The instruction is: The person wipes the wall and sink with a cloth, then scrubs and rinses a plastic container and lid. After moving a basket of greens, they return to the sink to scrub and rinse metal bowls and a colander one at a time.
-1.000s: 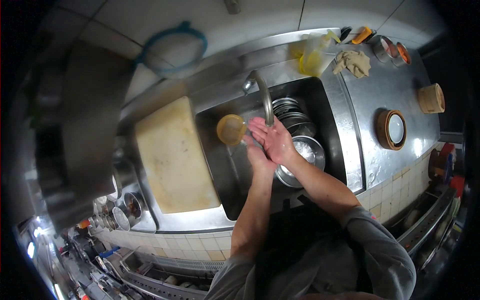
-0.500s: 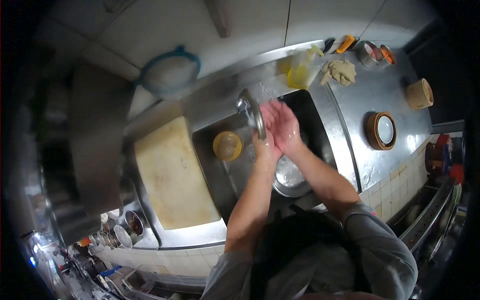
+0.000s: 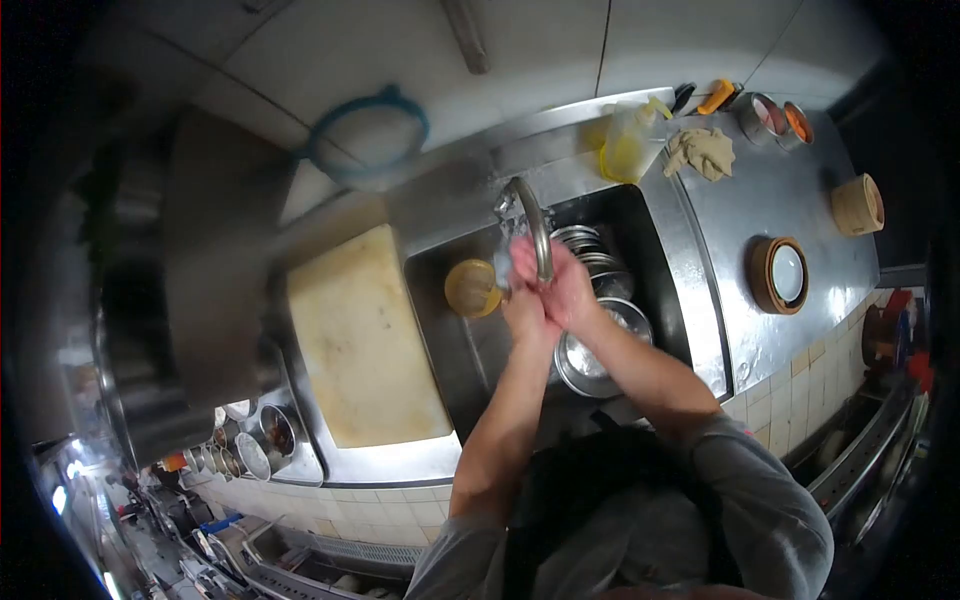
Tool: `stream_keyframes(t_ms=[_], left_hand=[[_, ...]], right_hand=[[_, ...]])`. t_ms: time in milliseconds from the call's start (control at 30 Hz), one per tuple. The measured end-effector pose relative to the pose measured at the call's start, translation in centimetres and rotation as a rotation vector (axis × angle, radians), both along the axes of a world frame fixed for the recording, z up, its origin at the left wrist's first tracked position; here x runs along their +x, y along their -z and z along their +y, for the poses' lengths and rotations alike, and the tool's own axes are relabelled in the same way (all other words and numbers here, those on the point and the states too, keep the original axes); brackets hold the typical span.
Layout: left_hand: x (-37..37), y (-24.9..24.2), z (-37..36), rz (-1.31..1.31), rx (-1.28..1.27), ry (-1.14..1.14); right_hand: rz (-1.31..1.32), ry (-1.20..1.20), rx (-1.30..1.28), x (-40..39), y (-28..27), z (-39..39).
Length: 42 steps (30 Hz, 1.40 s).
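Observation:
Both of my hands are together under the curved metal faucet [image 3: 541,235] over the sink [image 3: 470,350]. My right hand [image 3: 570,288] lies against the left, its fingers stretched toward the faucet and a little blurred. My left hand [image 3: 524,312] is below and to the left; its fingers are mostly hidden behind the right hand and the spout. Nothing shows in either hand. A yellow bowl [image 3: 466,290] sits in the sink left of my hands. A round metal pan [image 3: 585,362] and several stacked metal dishes [image 3: 606,268] lie to the right.
Left of the sink lies a pale cutting board [image 3: 365,345]. Behind stand a bottle of yellow liquid [image 3: 625,145] and a crumpled cloth [image 3: 702,153]. On the right counter are bamboo steamers [image 3: 768,285] and tins [image 3: 763,118]. A blue-rimmed strainer [image 3: 370,135] hangs on the wall.
My hands have drawn closer together and lower, from cupped palms to pressed against each other. The stacked dishes now show behind them. The whole view has shifted slightly.

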<state>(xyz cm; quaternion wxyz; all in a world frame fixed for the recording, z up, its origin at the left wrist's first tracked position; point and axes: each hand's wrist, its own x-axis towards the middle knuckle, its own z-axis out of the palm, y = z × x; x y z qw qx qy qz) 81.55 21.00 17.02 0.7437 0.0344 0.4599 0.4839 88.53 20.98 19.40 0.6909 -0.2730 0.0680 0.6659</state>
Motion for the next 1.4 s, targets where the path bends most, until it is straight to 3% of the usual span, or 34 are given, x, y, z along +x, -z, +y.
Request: stream_keyframes(t_ms=[100,167,300,367,400,467,500,567,633,667,700,733,767,800,833,900,933,1000,1033,1100,1133,1167,1233,1267,1300,1333,1367,1400], left_hand=[[-2.8,2.6,-0.7,0.093,-0.09,-0.109],[-5.4,3.8,1.2,0.337,0.06,-0.137],[-8.2,0.9,11.3,0.586,0.305,-0.083],[-9.9,5.8,16.7,1.008,0.676,-0.159],[-10.2,5.1,16.9,1.005,0.677,-0.161],[-10.2,3.6,17.2,1.651,0.613,0.198],[-9.7,2.7,16.2,1.645,0.615,0.199],[-7.9,2.0,11.6,1.586,0.838,-0.042],[-6.0,2.9,4.7,0.822,0.567,0.044],[-5.8,3.5,1.3,0.528,0.318,0.164],[-5.3,4.2,-1.7,0.232,0.07,0.267],[-3.4,4.0,-3.9,0.037,0.002,0.085],[-2.5,4.1,-4.8,0.143,-0.083,0.096],[-2.3,4.3,-3.9,0.132,-0.11,0.162],[-1.6,4.5,-2.6,0.12,-0.14,0.23],[0.8,2.4,1.0,0.266,0.234,0.31],[1.5,-0.6,1.8,0.262,0.238,0.313],[2.5,-7.3,2.5,0.735,0.788,0.207],[2.6,-6.3,2.0,0.73,0.804,0.198],[1.5,-0.5,0.0,1.476,0.907,0.334],[0.5,2.0,-1.2,1.487,0.932,0.431],[0.3,1.9,-1.0,1.487,0.936,0.435],[-1.0,1.1,-1.5,1.307,0.562,0.846],[0.9,1.1,-2.8,1.688,0.154,0.696],[-0.3,-0.3,-2.3,1.69,0.147,0.698],[-2.7,-2.4,-0.6,1.727,0.678,0.592],[-4.7,-3.9,1.0,1.69,1.214,0.457],[-5.4,-4.3,2.6,1.541,1.115,0.339]], right_hand=[[-0.002,-0.083,-0.185,-1.8,5.6,-4.4],[-0.05,-0.116,-0.258,-2.2,7.1,-4.8],[-0.151,-0.219,-0.255,-2.1,6.0,-3.1],[-0.226,-0.187,-0.063,-1.4,4.6,-1.1],[-0.198,-0.163,0.047,-1.1,3.7,-0.2],[-0.233,-0.191,0.086,-0.7,1.9,1.4],[-0.261,-0.218,0.12,-0.7,1.6,1.8],[-0.241,-0.201,0.113,-0.9,1.8,1.3],[-0.119,-0.182,-0.025,-1.8,3.7,-0.2],[-0.12,-0.155,-0.211,-2.4,3.9,-0.9],[-0.116,-0.164,-0.212,-3.1,4.5,-2.0],[-0.122,-0.14,-0.295,-3.7,5.7,-3.4],[-0.13,-0.114,-0.376,-4.0,7.1,-4.2],[0.055,-0.052,-0.354,-4.0,9.4,-4.6],[-0.113,-0.073,-0.321,-2.6,10.6,-3.7],[-0.142,-0.025,-0.097,0.3,6.8,-0.1],[-0.147,-0.02,-0.095,1.1,3.5,0.9],[-0.563,0.05,0.145,1.9,-2.5,2.0],[-0.57,0.054,0.16,2.0,-0.1,1.3],[-0.112,-0.052,-0.012,0.9,7.4,-1.7],[-0.112,-0.048,-0.001,-0.4,6.3,-3.0],[0.019,-0.081,-0.077,-2.2,3.9,-4.5],[0.162,-0.114,-0.172,-4.2,4.0,-4.8],[0.313,-0.133,0.215,-4.8,6.3,-4.0],[0.45,-0.147,0.615,-5.0,7.5,-2.6],[-0.163,-0.056,-0.018,-3.8,-0.7,-1.8],[-0.048,-0.096,-0.109,-1.4,-1.4,0.3],[0.081,-0.038,0.102,1.1,-1.5,2.3]])
